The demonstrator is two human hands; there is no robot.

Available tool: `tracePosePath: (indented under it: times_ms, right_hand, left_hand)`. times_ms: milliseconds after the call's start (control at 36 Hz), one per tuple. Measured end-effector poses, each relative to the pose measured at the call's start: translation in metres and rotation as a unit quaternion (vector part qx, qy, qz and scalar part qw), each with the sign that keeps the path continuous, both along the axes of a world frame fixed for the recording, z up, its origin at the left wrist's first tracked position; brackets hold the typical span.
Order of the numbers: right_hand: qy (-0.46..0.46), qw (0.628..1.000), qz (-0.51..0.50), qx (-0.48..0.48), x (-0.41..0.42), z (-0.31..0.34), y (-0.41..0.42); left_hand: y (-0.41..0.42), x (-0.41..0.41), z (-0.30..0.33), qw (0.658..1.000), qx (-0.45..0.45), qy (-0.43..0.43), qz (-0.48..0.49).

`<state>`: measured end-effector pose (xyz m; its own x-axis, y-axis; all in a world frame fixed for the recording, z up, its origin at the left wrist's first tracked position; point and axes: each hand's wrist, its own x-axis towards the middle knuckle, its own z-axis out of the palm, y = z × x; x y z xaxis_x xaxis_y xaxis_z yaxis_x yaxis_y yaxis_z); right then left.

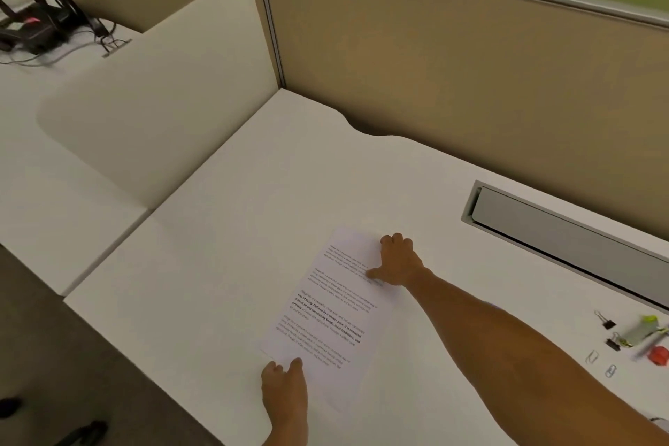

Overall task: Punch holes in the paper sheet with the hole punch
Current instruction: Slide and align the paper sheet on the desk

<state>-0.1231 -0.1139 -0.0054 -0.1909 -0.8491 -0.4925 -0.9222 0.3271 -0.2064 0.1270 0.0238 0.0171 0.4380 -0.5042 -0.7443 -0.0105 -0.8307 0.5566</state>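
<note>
The flat printed sheet [327, 315] lies long axis slanting from the left hand [286, 387], fingers gripping its near corner, to the right hand [398, 261], curled fingers pressing its far edge.

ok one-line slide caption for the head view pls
Both hands, left hand and right hand, hold a printed paper sheet on a white desk; binder clips lie to the right.
</note>
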Motion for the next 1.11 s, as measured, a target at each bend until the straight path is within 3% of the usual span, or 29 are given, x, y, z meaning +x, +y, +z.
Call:
tracePosePath:
  times_ms: [306,806,917,1111]
  right_hand:
    - [0.045,0.999,0.01,-0.024,0.002,-0.011,0.007]
    - [0.04,0.999,0.008,-0.024,0.002,-0.015,0.002]
    - [0.037,0.999,0.01,-0.019,0.002,-0.014,0.001]
    - [0.057,0.998,0.016,-0.004,0.002,-0.012,-0.002]
  left_hand:
    - [-0.006,-0.006,-0.007,0.999,-0.013,0.022,0.03]
    - [-0.014,-0.003,-0.017,0.994,0.002,0.072,0.086]
    - [-0.012,-0.003,-0.023,0.993,0.04,0.072,0.083]
    - [-0.016,-0.005,-0.019,0.997,0.028,0.054,0.042]
